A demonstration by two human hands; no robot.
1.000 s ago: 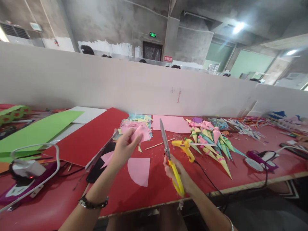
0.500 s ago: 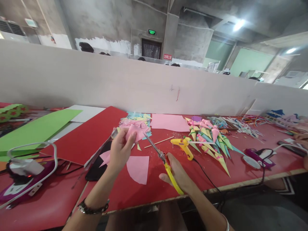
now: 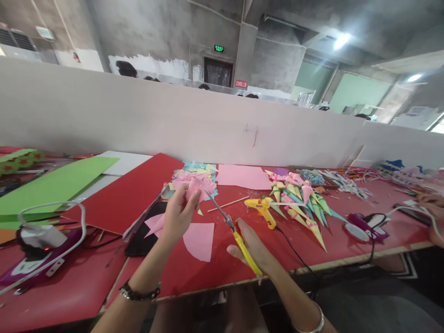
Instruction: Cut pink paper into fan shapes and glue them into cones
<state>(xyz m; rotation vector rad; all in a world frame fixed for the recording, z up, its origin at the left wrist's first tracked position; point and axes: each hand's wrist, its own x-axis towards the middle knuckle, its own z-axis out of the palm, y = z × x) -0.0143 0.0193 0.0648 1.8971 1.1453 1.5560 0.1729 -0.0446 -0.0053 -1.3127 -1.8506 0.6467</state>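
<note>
My left hand (image 3: 180,210) pinches a small piece of pink paper (image 3: 196,188) above the table. In my right hand (image 3: 251,245) are long scissors with yellow handles (image 3: 244,249); their metal blades (image 3: 217,206) reach up to the edge of that paper. Under my left wrist, a cut pink paper shape (image 3: 155,224) lies partly over a black flat object (image 3: 138,243). A pink sheet with a curved edge (image 3: 200,240) rests on the red tabletop between my forearms. Behind the held paper is a pile of pink, yellow and blue scraps (image 3: 211,178).
A yellow glue gun (image 3: 262,210) stands right of the scissors, its cord running off the front edge. Beyond it lie several paper cones (image 3: 314,222). Large red (image 3: 135,194) and green sheets (image 3: 58,185) cover the left. Power strips (image 3: 58,249) sit at both sides. Another person's hand (image 3: 433,208) is far right.
My left hand has moved slightly right with the pink paper, which is turned a little. The scissors have shifted slightly left, still at the paper. The view has tilted a little.
</note>
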